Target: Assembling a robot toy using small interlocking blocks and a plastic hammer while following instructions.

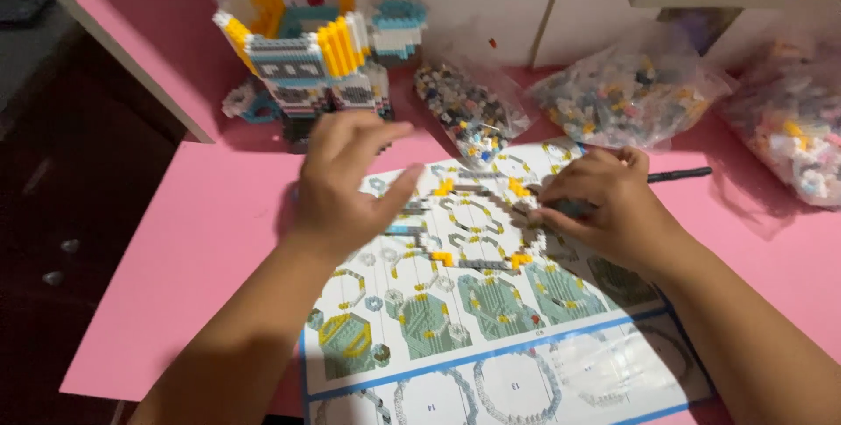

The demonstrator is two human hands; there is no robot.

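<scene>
Head view, pink table (219, 232). An instruction sheet (491, 302) is laid flat at centre, so the diagrams can be read while the parts are fitted on top of it.

A ring of small bricks (477, 223), grey and white with yellow corner pieces, is laid on the sheet, apparently over the matching diagram for comparison.

Right hand (604, 206): placed at the ring's 3 o'clock edge, grip narrow, fingers pinched on a small dark-grey brick piece (561, 208) right at the ring. The pinch is kept tight, probably because the part is tiny.

Left hand (346, 175): held over the sheet's 10 o'clock corner, at the ring's 9 o'clock side, grip wide, fingers spread, nothing held. Motion-blurred; contact with the sheet cannot be told.

Beyond the sheet, at 12 o'clock to 2 o'clock: three clear bags of loose small bricks (473, 109), (626, 92), (802, 127), kept within reach as parts stock. At 11 o'clock a finished brick model (311, 57), white, blue and yellow, is stood upright against the wall, clear of the work area. A thin black pen-like tool (679, 174) lies just past the right hand.
</scene>
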